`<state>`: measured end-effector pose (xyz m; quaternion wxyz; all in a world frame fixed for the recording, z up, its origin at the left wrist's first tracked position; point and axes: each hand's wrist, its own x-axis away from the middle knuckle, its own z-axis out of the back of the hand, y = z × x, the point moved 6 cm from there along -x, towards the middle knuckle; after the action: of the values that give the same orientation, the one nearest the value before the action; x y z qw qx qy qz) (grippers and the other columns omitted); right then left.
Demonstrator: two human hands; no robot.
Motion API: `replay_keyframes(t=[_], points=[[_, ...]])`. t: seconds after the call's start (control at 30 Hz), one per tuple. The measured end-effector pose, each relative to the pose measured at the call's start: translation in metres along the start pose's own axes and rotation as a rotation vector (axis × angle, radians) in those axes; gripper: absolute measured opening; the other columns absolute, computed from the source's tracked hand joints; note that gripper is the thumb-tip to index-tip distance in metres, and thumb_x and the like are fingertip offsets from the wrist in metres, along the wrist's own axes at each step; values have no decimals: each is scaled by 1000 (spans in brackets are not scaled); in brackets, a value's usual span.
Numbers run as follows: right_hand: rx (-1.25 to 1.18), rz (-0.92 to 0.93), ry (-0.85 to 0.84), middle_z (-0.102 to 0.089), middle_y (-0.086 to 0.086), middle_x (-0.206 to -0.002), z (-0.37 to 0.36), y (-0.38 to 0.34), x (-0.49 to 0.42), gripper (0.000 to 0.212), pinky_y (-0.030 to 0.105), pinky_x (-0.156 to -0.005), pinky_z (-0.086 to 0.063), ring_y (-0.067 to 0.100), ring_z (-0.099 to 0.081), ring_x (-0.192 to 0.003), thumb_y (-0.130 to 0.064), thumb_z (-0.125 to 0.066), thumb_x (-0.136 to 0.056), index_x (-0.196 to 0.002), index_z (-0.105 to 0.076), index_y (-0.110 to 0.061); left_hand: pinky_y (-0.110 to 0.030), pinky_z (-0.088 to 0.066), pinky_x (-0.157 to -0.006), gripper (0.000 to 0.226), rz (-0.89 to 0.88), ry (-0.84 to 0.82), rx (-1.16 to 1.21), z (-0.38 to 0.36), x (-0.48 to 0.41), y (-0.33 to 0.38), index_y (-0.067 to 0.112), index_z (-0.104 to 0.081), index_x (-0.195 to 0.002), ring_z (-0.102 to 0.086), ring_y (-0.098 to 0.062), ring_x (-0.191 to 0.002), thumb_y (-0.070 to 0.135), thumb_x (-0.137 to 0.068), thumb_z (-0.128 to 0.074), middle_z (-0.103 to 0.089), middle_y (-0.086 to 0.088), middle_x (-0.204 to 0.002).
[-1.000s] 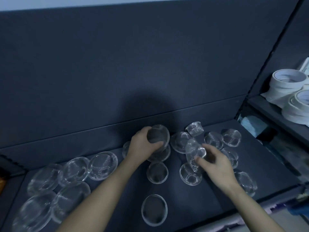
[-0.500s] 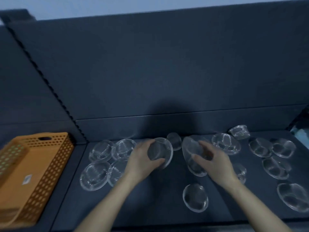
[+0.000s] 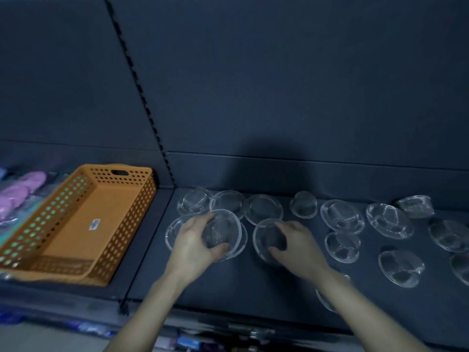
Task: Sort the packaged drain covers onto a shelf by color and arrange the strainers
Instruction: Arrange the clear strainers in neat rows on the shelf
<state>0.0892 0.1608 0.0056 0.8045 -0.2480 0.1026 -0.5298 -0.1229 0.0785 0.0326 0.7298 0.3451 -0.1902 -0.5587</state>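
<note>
- On the dark shelf (image 3: 253,288), the left hand (image 3: 193,245) reaches forward, fingers and thumb curled round one round shiny mesh strainer (image 3: 220,232), which is tilted near the shelf's left end.
- Just beside it, the right hand (image 3: 299,252) clasps a second round strainer (image 3: 266,237), fingers over its rim and thumb below.
- At least a dozen other strainers (image 3: 341,215) lie scattered across the shelf.
- One orange perforated plastic basket (image 3: 132,219) stands to the left.

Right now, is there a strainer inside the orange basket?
No, the basket holds only a small label; the strainers lie on the shelf beside it.
</note>
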Motion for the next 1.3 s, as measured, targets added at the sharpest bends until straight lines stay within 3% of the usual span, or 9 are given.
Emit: replay_keyframes(t=[0.3, 0.6, 1.03, 1.3], points=[[119, 7, -63, -48, 6, -131, -28, -15, -13, 60, 31, -96, -42, 28, -44, -115, -31, -62, -80, -137, -44, -20, -21, -33, -105, 73, 71, 65, -31, 26, 24, -34, 16, -54, -130, -47, -10, -120, 26, -65, -85, -51, 7, -125], [118, -1, -43, -46, 6, -136, -34, -17, -18, 61, 32, -101, -38, 29, -42, -120, -29, -64, -81, -137, -44, -18, 0, -20, -96, 71, 84, -31, -55, 38, 48, -64, 23, -49, -134, -40, 2, -117, 29, -71, -80, -44, 16, -123], [110, -15, -20, -41, 5, -141, -39, -15, -6, 67, 35, -105, -38, 28, -40, -127, -26, -68, -79, -140, -40, -15, -23, -28, -110, 72, 51, -156, -226, 22, 50, -90, 22, -44, -138, -35, -14, -131, 29, -75, -76, -41, 4, -139], [115, -42, 2, -40, 5, -141, -38, -16, -9, 66, 34, -104, -38, 28, -38, -126, -26, -66, -82, -141, -37, -16, -25, -27, -111, 72, 49, -148, -226, 18, 50, -95, 21, -43, -139, -34, -16, -132, 27, -75, -76, -40, 3, -139]])
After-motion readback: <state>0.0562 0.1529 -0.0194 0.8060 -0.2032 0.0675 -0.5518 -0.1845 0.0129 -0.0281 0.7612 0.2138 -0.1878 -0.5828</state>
